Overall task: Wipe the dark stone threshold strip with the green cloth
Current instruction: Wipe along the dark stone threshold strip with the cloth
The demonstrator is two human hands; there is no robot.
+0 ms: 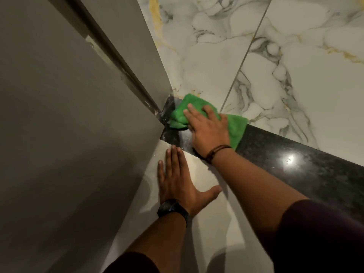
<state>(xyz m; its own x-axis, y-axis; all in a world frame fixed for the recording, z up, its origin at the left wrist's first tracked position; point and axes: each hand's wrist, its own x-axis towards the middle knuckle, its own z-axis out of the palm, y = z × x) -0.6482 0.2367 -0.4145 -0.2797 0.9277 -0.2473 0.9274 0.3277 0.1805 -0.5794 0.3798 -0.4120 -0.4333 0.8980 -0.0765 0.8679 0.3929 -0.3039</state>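
Right hand (206,131) pressing flat, fingers spread, on green cloth (235,128) at frame centre; cloth lying on dark stone threshold strip (295,166), near its end by grey door frame (78,115). Left hand (177,180) resting open, palm down, holding nothing, on pale floor tile (206,229) lower centre. Wiping appearing under way at corner end; pale dusty smears showing beside cloth; long stretch running to lower right lying uncovered, glossy with light glare, cleanliness unclear. Marbled white tiles (275,56) filling upper right. Dim indoor doorway.

No legible text, label, brand, number or sign on any surface.
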